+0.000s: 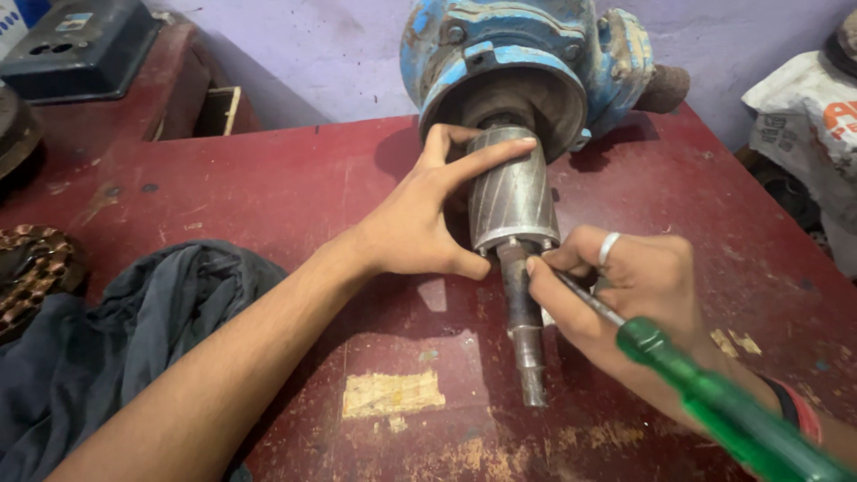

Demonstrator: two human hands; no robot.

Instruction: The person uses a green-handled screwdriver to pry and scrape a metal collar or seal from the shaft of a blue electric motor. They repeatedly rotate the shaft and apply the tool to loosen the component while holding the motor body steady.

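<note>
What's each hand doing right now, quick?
Left hand: fingers spread, gripping the grey metal rotor.
Right hand: closed on a green-handled screwdriver, tip at the rotor's shaft end.

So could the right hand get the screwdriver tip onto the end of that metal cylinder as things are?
Probably yes. The right hand already holds the green screwdriver with its tip beside the shaft, at the cylinder end. The left hand grips the cylinder's far side, leaving that end open.
</note>
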